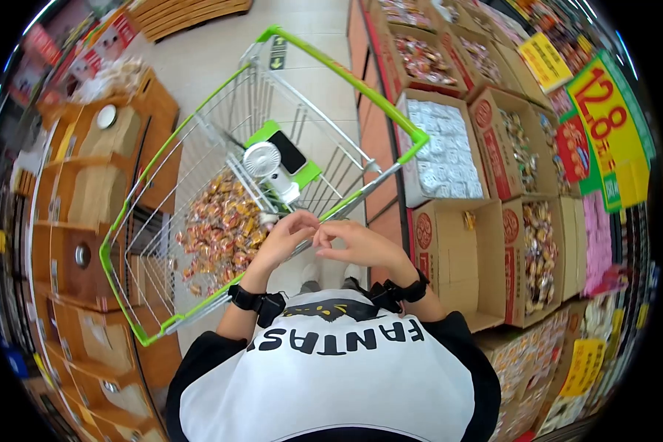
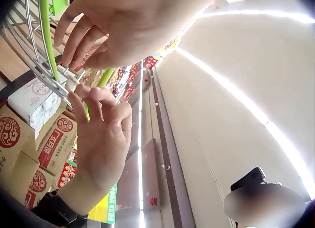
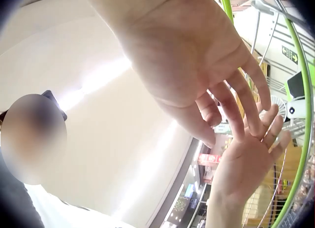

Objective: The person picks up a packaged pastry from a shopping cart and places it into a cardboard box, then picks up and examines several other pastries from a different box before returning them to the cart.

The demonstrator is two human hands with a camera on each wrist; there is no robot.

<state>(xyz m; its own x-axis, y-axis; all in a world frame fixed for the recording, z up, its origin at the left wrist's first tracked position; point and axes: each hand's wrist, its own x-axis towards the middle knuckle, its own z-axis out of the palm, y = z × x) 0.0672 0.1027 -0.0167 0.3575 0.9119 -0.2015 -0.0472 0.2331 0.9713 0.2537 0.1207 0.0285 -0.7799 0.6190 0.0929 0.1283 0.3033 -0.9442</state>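
Observation:
The left hand point(image 1: 287, 234) and right hand point(image 1: 357, 243) meet in front of the shirt, close to the near side of the shopping cart point(image 1: 412, 147). Neither holds anything. In the left wrist view the left hand point(image 2: 133, 28) has loosely bent fingers, and the right hand point(image 2: 103, 139) is beside it, its fingers bent. The right wrist view shows the right hand point(image 3: 192, 65) with relaxed fingers close to the fingers of the left hand point(image 3: 243, 164); whether they touch is unclear. Wrapped snacks point(image 1: 225, 228) lie in the cart beside a small white fan point(image 1: 262, 160) and a phone point(image 1: 286, 152).
Cardboard boxes of wrapped goods stand on the right, including white packets point(image 1: 443, 147) and a nearly empty box point(image 1: 460, 258) holding a small packet. Wooden shelving point(image 1: 88, 250) lines the left side. Yellow price signs point(image 1: 600, 110) hang at the far right.

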